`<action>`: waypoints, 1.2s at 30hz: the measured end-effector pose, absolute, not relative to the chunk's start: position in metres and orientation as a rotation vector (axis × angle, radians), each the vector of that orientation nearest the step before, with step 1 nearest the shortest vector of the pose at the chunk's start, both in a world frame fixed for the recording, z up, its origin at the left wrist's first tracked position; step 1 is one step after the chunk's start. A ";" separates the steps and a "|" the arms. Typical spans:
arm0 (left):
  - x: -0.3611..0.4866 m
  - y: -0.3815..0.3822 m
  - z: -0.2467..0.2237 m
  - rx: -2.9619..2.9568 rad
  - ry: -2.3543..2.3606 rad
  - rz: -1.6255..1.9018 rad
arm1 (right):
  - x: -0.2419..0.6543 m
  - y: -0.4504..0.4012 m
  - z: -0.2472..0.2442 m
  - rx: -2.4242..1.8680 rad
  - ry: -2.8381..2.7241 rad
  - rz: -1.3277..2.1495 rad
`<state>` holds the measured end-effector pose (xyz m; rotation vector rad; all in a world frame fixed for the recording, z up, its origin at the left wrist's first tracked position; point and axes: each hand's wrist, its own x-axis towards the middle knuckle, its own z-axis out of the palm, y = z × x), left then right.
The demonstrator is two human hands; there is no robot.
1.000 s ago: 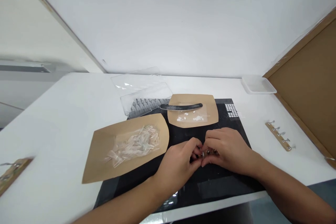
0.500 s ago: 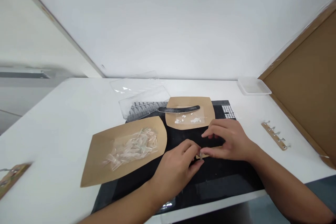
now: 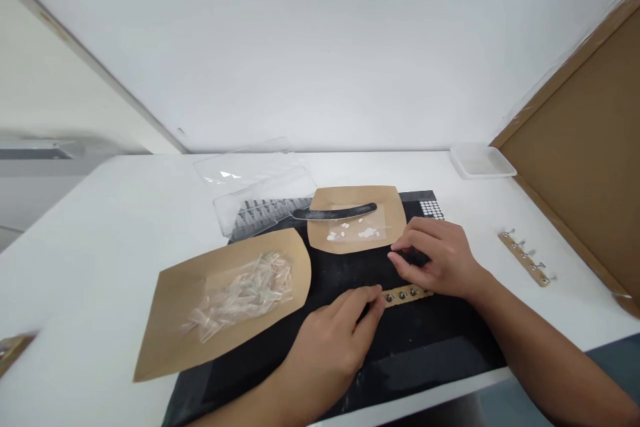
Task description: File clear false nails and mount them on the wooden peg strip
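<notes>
My left hand (image 3: 334, 340) rests on the black mat (image 3: 345, 270), its thumb and fingertips closed at the left end of a tan strip (image 3: 395, 299) set with several round metal fittings. Its fingers cover that end of the strip. My right hand (image 3: 440, 257) hovers above the strip's right end. Its thumb and index tips are a little apart, and I see nothing between them. Behind the hands, a small brown paper tray (image 3: 320, 240) holds little white pieces (image 3: 369, 233), with a curved black nail file (image 3: 335, 213) lying across it.
To the left, a larger brown paper tray (image 3: 165, 307) holds a pile of clear nail tips (image 3: 250, 293). Clear plastic cases (image 3: 260, 197) lie behind it. On the right are a similar strip with metal pegs (image 3: 523, 259), a sheet of white dots (image 3: 431, 209) and a shallow translucent tray (image 3: 483, 163).
My right hand has lifted away from the left fingertips, and its thumb and index finger have come closer together. More of the strip's metal fittings now shows. The view has shifted slightly.
</notes>
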<state>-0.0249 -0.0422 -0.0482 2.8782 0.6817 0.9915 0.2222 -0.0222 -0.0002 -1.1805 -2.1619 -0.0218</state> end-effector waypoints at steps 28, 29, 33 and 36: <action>-0.018 -0.052 -0.041 3.086 0.670 1.019 | 0.220 -0.019 -0.005 -1.223 -2.187 0.012; -0.018 -0.052 -0.041 3.080 0.675 1.009 | 0.221 -0.018 -0.005 -1.238 -2.185 0.011; -0.020 -0.051 -0.045 3.046 0.707 0.984 | 0.224 -0.015 -0.008 -1.296 -2.160 0.001; -0.020 -0.051 -0.051 3.003 0.732 0.964 | 0.226 -0.015 -0.010 -1.328 -2.150 -0.003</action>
